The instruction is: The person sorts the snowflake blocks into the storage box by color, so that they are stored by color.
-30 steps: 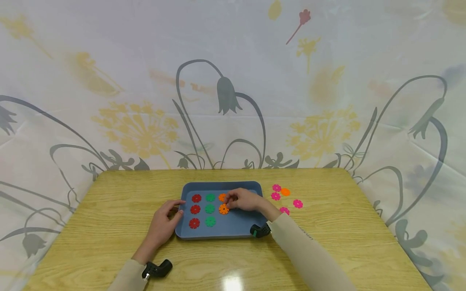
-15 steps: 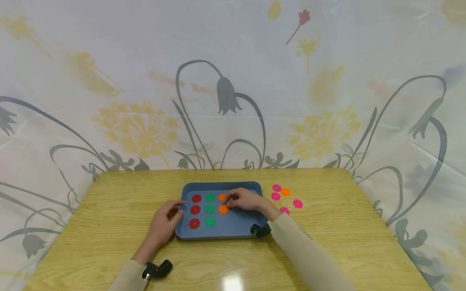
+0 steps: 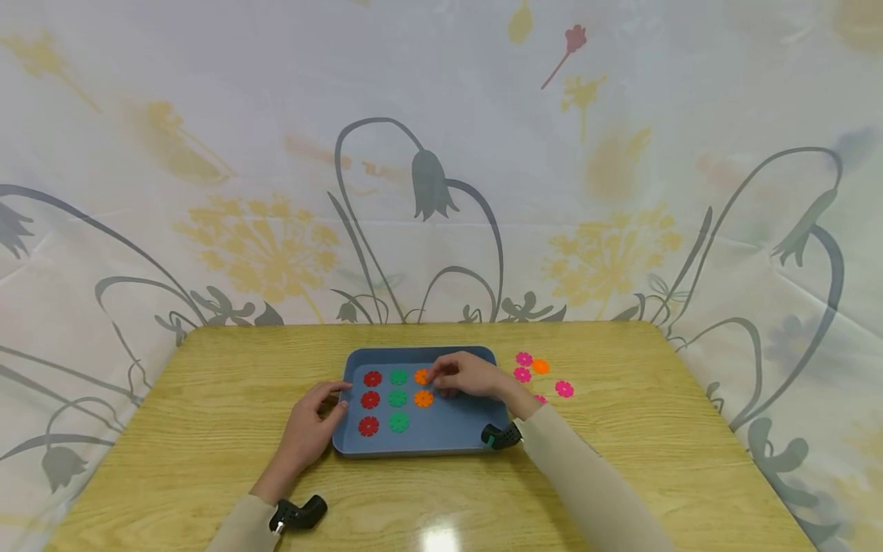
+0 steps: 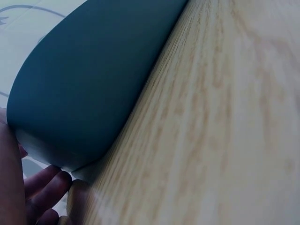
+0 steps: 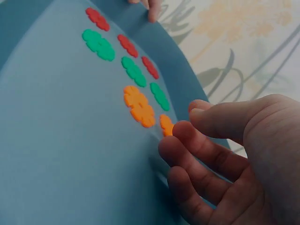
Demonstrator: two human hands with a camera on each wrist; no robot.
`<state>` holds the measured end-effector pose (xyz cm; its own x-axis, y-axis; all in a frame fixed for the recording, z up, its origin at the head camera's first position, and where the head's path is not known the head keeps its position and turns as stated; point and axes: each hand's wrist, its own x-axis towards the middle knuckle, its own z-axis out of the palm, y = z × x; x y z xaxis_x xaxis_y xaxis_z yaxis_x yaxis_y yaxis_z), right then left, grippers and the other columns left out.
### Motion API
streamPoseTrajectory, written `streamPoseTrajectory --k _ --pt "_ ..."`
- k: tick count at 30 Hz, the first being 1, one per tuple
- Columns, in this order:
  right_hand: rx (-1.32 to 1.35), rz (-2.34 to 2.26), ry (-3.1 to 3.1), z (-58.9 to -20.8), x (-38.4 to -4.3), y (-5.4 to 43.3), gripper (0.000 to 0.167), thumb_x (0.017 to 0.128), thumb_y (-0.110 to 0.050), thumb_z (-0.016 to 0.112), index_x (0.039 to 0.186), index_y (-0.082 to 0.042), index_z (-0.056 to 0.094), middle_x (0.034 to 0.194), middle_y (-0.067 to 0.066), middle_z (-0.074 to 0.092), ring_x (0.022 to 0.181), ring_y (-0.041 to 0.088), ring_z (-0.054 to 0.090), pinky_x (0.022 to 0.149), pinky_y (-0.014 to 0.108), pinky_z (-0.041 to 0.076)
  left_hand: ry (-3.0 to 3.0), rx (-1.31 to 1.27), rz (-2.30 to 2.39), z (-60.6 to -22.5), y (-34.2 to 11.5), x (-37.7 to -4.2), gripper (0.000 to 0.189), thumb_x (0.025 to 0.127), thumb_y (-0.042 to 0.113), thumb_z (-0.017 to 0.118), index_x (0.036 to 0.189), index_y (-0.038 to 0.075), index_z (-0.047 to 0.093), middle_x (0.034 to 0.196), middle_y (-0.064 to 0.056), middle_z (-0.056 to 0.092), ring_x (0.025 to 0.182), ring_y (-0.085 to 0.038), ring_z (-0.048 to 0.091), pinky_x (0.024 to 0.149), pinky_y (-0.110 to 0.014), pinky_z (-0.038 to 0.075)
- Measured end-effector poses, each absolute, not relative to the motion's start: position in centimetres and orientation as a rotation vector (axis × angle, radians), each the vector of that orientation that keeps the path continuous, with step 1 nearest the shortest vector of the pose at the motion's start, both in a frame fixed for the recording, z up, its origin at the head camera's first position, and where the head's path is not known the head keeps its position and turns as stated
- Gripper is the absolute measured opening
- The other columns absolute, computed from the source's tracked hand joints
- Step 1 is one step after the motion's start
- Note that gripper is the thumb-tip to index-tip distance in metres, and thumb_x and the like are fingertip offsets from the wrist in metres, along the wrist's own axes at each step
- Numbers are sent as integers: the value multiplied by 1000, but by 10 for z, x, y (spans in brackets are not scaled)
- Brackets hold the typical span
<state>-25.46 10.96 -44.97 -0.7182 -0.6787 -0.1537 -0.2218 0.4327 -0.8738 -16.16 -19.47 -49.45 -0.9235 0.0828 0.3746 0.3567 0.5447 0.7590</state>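
The blue tray [image 3: 448, 429] holds flat, flower-shaped plastic discs in columns. On its left are red discs [image 3: 369, 399], then green discs [image 3: 398, 398], then two orange discs [image 3: 424, 399]. My left hand [image 3: 306, 425] grips the tray's left rim, its thumb and index finger over the edge. In the left wrist view, other fingers [image 4: 47, 187] curl at the tray's outer wall. Above the tray, my right hand [image 3: 469, 376] hovers beside the orange column, partly covering the far disc [image 5: 166, 125]. Its fingers are loosely bent and hold nothing, with thumb and index tips apart.
Several pink discs [image 3: 564, 389] and one orange disc [image 3: 540, 366] lie on the wooden table [image 3: 228, 383] to the right of the tray. The right forearm partly covers one pink disc. A patterned cloth [image 3: 441, 253] hangs behind the table.
My right hand has let go of the nearer orange disc and drawn slightly up and right, leaving it in full view. My left hand keeps its place at the rim.
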Motion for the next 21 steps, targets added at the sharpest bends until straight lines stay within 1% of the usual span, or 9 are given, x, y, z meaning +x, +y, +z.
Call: streamPoseTrajectory --k 4,7,10,14,17,18,21 --pt "-787 -1219 2301 -444 -252 117 16 93 -12 57 104 -6 66 90 6 65 79 22 59 70 33 50 -2494 -363 -1320 -495 -195 -161 26 89 11 62 115 13 64 110 2 60 87 -12 58 73 -31 49" --pt "-805 -1198 2413 -443 -253 124 15 92 -11 57 104 -7 67 92 5 65 78 19 59 69 32 49 -2494 -358 -1319 -495 -195 -160 27 89 10 62 115 13 64 110 2 60 88 -13 58 73 -31 49" --pt "-791 -1210 2504 -440 -255 133 15 92 -10 58 103 -7 67 95 5 65 80 16 59 71 31 48 -2491 -354 -1316 -494 -195 -160 27 89 9 62 115 13 63 111 2 60 88 -14 58 74 -31 49" --pt "-760 -1286 2582 -437 -254 150 13 91 -8 58 101 -6 67 97 4 64 83 16 57 74 33 47 -2491 -350 -1307 -495 -196 -161 26 89 9 62 115 12 64 111 2 60 89 -14 58 74 -30 49" --pt "-709 -1341 2638 -438 -253 165 13 91 -8 58 101 -8 67 97 3 64 85 18 58 72 33 48 -2491 -347 -1303 -495 -195 -161 27 88 9 62 115 12 64 111 2 60 88 -13 58 73 -30 49" --pt "-679 -1361 2652 -438 -253 171 13 91 -9 58 101 -8 67 97 3 64 83 20 58 67 33 48 -2489 -350 -1306 -495 -195 -161 27 88 9 62 115 12 64 111 2 60 88 -14 58 73 -29 49" --pt "-595 -1397 2692 -441 -252 188 15 92 -9 58 104 -7 66 100 6 64 85 21 59 66 32 49 -2484 -358 -1310 -495 -194 -162 27 88 8 62 115 12 64 111 1 60 87 -14 59 73 -29 49"
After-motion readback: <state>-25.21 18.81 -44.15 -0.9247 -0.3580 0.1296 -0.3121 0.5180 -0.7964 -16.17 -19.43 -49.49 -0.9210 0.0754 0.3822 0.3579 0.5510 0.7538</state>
